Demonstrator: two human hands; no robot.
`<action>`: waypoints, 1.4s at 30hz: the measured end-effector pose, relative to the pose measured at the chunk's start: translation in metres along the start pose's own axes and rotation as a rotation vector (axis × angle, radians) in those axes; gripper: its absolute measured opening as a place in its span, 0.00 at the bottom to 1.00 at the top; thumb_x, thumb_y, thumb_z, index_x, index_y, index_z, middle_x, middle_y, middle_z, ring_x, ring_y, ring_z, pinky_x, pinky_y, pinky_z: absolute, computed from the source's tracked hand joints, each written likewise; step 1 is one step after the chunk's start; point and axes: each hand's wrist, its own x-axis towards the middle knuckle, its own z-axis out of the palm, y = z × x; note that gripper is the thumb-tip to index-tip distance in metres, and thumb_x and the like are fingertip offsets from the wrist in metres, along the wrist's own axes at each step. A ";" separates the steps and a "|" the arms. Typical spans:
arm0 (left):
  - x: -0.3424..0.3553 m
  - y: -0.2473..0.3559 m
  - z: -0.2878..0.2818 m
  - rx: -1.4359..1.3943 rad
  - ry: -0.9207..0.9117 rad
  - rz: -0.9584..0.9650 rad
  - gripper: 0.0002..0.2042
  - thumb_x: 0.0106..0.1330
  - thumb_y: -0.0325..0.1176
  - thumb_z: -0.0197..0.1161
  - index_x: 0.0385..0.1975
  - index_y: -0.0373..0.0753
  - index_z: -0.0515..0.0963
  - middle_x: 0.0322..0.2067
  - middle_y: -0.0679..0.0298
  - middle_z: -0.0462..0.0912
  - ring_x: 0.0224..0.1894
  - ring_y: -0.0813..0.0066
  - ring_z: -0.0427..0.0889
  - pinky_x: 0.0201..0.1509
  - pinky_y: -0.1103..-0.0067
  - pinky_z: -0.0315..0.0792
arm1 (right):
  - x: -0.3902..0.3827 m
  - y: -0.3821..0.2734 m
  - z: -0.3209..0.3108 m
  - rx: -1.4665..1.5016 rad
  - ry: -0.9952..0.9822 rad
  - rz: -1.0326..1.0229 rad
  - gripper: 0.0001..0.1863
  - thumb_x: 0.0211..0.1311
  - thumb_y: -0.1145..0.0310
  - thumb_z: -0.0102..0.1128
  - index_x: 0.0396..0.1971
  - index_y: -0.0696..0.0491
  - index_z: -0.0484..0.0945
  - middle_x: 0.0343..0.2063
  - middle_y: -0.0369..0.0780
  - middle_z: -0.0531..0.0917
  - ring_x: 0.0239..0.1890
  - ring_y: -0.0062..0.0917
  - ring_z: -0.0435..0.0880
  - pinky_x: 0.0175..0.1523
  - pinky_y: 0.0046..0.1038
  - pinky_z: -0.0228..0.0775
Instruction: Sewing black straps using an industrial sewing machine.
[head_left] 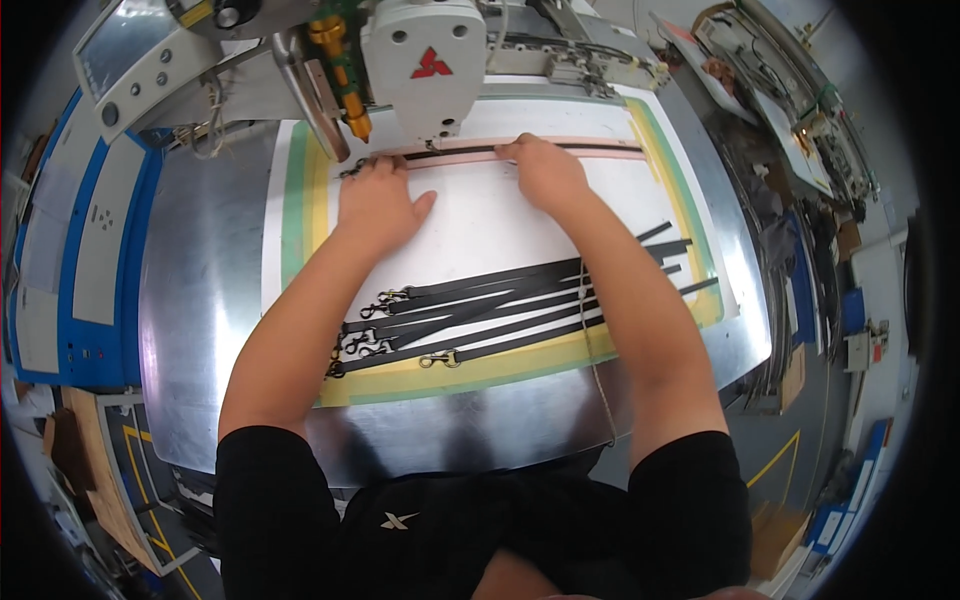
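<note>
A black strap (464, 151) lies straight along a pink guide strip (625, 153) on the white work sheet (470, 215). My left hand (380, 205) rests at the strap's left end, thumb spread away and fingers laid over it. Beside those fingertips shows a dark metal snap hook (352, 168), partly covered. Farther right, my right hand (547, 172) has its fingers drawn together on the strap; the fingertips are partly hidden. Nearer me lie several loose black straps (480, 318) with metal snap hooks (375, 303) at their left ends; my right forearm crosses over them.
Above the strap hangs a white machine head (425, 60), with a brass-coloured nozzle (350, 90) to its left. A control panel (135, 60) stands at upper left, a blue cabinet (90, 240) below it. A thin cord (597, 385) hangs over the metal table (205, 290).
</note>
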 end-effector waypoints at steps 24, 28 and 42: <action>0.034 0.077 0.006 -0.053 -0.004 0.033 0.38 0.71 0.61 0.60 0.69 0.33 0.73 0.70 0.47 0.71 0.71 0.46 0.70 0.74 0.61 0.66 | 0.002 0.029 0.010 -0.021 -0.023 -0.052 0.22 0.70 0.75 0.52 0.59 0.44 0.85 0.54 0.44 0.82 0.55 0.40 0.87 0.56 0.40 0.82; 0.037 0.088 0.005 -0.036 -0.013 0.012 0.37 0.70 0.62 0.61 0.70 0.38 0.73 0.69 0.48 0.72 0.70 0.46 0.71 0.73 0.59 0.66 | 0.001 0.031 0.011 0.029 -0.013 -0.058 0.21 0.69 0.75 0.53 0.58 0.45 0.85 0.54 0.44 0.82 0.55 0.40 0.87 0.56 0.40 0.82; 0.028 0.064 0.002 -0.054 -0.059 -0.089 0.39 0.68 0.67 0.60 0.71 0.45 0.74 0.69 0.46 0.70 0.72 0.43 0.68 0.73 0.49 0.63 | -0.020 0.096 -0.012 0.013 -0.015 0.053 0.27 0.70 0.77 0.48 0.63 0.38 0.82 0.57 0.43 0.82 0.57 0.39 0.85 0.61 0.40 0.78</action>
